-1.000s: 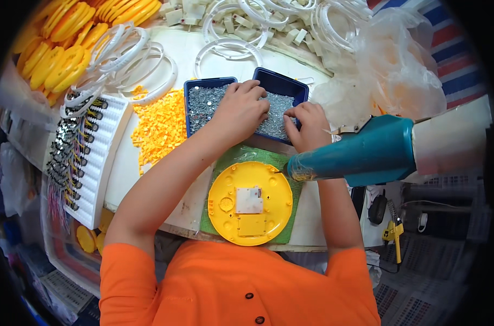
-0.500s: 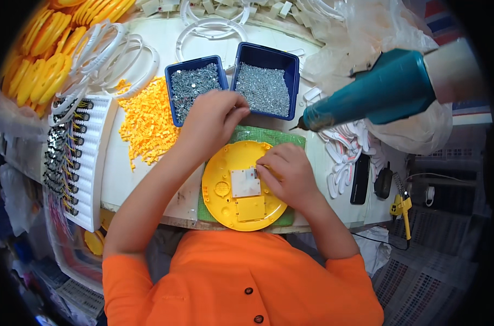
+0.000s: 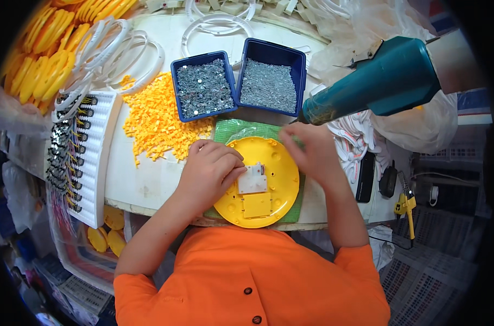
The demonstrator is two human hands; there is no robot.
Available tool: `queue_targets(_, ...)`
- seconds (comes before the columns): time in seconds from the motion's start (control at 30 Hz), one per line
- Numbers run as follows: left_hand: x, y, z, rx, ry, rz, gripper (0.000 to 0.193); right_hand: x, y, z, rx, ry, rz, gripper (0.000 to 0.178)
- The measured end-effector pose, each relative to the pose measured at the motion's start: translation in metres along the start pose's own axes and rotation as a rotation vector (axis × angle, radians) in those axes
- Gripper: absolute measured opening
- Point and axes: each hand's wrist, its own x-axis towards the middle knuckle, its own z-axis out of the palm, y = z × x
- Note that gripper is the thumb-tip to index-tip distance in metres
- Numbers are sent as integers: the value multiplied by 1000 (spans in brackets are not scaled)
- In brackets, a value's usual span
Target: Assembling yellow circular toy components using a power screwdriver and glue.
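Note:
A round yellow plastic housing [image 3: 284,187] lies on a green mat [image 3: 225,129] in front of me, with a white module [image 3: 252,182] fixed in its middle and a yellow rectangular cover [image 3: 257,205] below that. My left hand [image 3: 211,171] rests over the housing's left edge, thumb and fingers pinched beside the white module. Whatever small thing they grip is hidden. Raised over the housing's upper right rim, my right hand [image 3: 312,149] is close under the tip of a teal electric screwdriver [image 3: 366,84]; its fingers are blurred.
Two blue bins hold small metal parts: washer-like pieces in the left bin [image 3: 176,89], screws in the right bin [image 3: 301,70]. Left of them are loose yellow pieces [image 3: 157,122], white rings [image 3: 149,70] and a white foam tray [image 3: 110,125]. White curved parts [image 3: 353,133] and a black box [image 3: 365,176] lie right.
My left hand has come back from the bins to the housing's left side. My right hand has lifted from the white module up toward the screwdriver tip.

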Motion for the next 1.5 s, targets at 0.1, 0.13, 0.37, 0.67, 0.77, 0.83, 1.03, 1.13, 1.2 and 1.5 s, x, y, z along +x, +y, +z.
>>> queue_targets(0.1, 1, 1, 0, 32, 14, -24, 12, 30, 19, 3, -125, 125, -53, 12)
queue_targets(0.13, 2, 3, -1, 45, 5, -6, 12, 42, 26, 5, -126, 128, -56, 12)
queue_targets(0.37, 0, -5, -8, 46, -34, 98, 13, 89, 32, 22, -312, 102, -191, 8)
queue_targets(0.67, 106, -37, -8, 142, 145, 104, 15, 82, 36, 17, -302, 115, -181, 11)
queue_targets(0.77, 136, -59, 5, 405, 206, 128, 16, 79, 38, 18, -308, 133, -179, 11)
queue_targets(0.83, 141, -67, 10, 404, 123, 87, 17, 74, 39, 13, -255, 164, -169, 11)
queue_targets(1.03, 135, -65, 14, 308, 196, 110, 12, 33, 38, 9, -25, 305, -47, 8)
queue_targets(1.13, 139, -62, 18, 276, 217, 122, 11, 15, 57, 15, 3, 259, 18, 12)
queue_targets(1.2, 139, -57, 22, 258, 223, 136, 11, 21, 58, 16, -6, 263, 22, 12)
queue_targets(1.5, 59, -12, -9, -17, 153, 31, 11, -1, 8, -4, 8, 273, 17, 11)
